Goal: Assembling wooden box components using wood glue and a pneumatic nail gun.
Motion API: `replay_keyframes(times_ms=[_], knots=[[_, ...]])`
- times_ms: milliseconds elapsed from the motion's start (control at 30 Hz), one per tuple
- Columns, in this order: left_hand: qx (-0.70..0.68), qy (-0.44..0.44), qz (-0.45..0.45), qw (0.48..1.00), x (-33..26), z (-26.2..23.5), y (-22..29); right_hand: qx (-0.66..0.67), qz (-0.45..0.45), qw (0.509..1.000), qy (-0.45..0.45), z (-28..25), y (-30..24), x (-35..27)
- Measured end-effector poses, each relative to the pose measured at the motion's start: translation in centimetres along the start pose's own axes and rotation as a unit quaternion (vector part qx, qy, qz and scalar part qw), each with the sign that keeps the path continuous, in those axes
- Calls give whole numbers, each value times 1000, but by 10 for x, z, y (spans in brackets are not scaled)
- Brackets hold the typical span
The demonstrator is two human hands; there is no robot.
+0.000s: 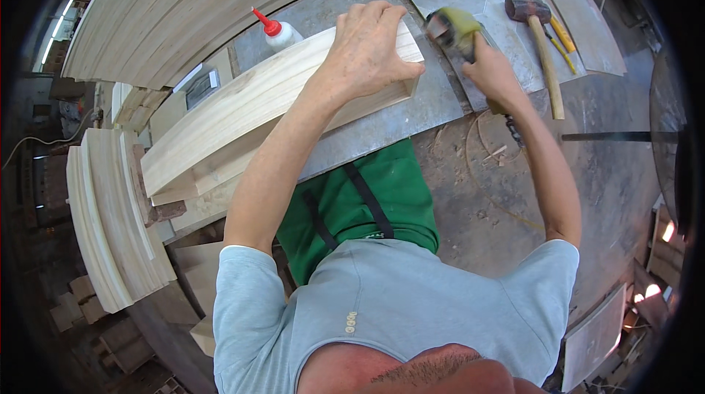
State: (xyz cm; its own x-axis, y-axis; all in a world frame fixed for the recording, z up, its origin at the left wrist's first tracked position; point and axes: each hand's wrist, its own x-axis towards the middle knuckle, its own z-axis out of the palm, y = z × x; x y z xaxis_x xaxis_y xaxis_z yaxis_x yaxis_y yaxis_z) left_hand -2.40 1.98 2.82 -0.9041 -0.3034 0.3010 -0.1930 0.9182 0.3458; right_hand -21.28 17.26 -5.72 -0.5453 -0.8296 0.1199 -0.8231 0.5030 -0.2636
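Note:
A long, shallow box of pale wood (242, 109) lies across the metal-topped bench, its open side facing me. My left hand (365, 49) grips its right end, fingers over the upper board and thumb by the end corner. Just right of that end, my right hand (490, 71) is closed round the handle of an olive-green nail gun (461, 25), slightly smeared by motion. The gun's nose points left and stands apart from the box. A white glue bottle (283, 35) with a red cap stands behind the box.
A rubber-headed mallet (543, 49), a yellow-handled tool (561, 33) and a yellow pencil (560, 54) lie at the right. Stacked boards (191, 5) fill the far left; more boards (110, 210) lie nearer. A thin hose (474, 166) curls over the dusty floor.

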Motion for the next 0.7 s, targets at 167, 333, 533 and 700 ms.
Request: replay_keyframes(times_ms=[167,333,533,700], knots=[[8,1,-13,1000,-5,-3,-2,286,120,945,-106,-146,-47,-21],[6,1,-13,1000,-4,0,-1,305,75,945,-94,-197,-55,-41],[-1,9,-10,1000,-4,2,-1,310,-6,948,-71,-210,-83,-47],[-9,11,-12,1000,-3,1,0,262,-6,956,-129,-212,-89,-43]])
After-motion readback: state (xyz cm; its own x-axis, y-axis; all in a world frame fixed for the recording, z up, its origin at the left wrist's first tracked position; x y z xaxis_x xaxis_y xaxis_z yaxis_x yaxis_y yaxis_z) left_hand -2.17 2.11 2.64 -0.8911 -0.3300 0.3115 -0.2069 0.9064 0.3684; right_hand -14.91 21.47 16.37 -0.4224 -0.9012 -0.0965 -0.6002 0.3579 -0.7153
